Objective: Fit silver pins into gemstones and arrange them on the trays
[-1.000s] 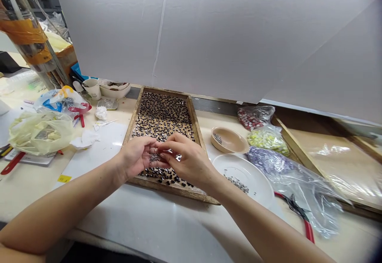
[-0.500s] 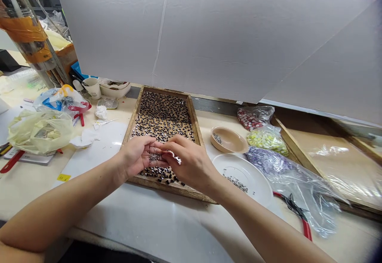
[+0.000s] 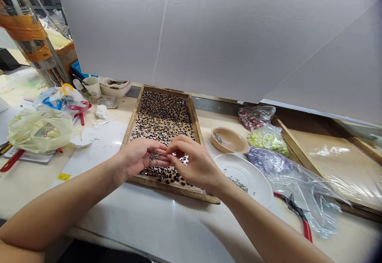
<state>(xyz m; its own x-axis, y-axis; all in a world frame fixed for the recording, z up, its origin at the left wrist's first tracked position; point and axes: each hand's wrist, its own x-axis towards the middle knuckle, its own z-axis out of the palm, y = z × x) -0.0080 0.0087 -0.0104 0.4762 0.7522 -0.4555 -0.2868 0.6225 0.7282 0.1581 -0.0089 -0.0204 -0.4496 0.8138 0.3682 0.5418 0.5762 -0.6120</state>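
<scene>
Palm up, my left hand (image 3: 139, 155) is cupped around a little heap of small silvery metal pins (image 3: 155, 156) lying on its fingers. My right hand (image 3: 191, 161) is beside it, thumb and forefinger pinched at the left fingertips; whatever is between them is too small to make out. Below both hands is a wooden-framed tray (image 3: 135, 113), with rows of small shiny black pieces (image 3: 162, 106) spread over its base. Part of the tray's near end is hidden by my hands.
Right of the tray are a beige bowl (image 3: 234, 137) and a white plate (image 3: 259, 175), both with small metal bits. Red-handled pliers (image 3: 294, 207) lie near bagged beads (image 3: 267, 139). Plastic bags (image 3: 38, 129) lie at left. A large white panel (image 3: 185, 32) stands behind.
My right hand has shifted slightly right, and its thumb and forefinger now form a rounder pinch at the left fingertips. My left hand stays nearly still with the pins.
</scene>
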